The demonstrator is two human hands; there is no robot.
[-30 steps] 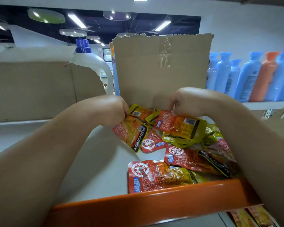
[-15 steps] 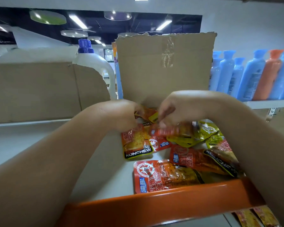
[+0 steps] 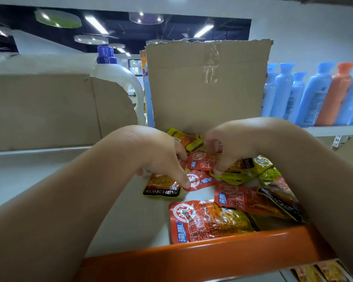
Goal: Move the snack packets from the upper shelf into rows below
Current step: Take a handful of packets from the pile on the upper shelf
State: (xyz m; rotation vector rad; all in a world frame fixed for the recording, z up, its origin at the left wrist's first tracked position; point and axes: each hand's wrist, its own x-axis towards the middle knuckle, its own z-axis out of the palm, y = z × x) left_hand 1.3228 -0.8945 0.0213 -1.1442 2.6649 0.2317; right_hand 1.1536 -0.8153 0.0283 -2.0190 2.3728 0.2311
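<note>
On the upper shelf (image 3: pixel 49 176), the snack packets (image 3: pixel 210 220) lie in a loose heap of red and yellow pouches close behind its orange front lip (image 3: pixel 192 259), in no order. Both hands are down among them. The right hand (image 3: pixel 232 147) has thumb and curled fingers pinched on a red packet (image 3: pixel 202 162) at the back of the pile. The left hand (image 3: pixel 161 157) has its fingertips bent onto another red one; whether it grips or only presses, I cannot tell.

Judging by the heap, most of the job is left. A few packets show on the shelf below (image 3: pixel 322 273) at the bottom right, cut off by the frame, so the rows cannot be judged. Whatever lies under the palms and the right forearm is hidden. Behind stand a torn cardboard panel (image 3: pixel 208 88), a white jug (image 3: pixel 118 78), and blue and orange bottles (image 3: pixel 314 94).
</note>
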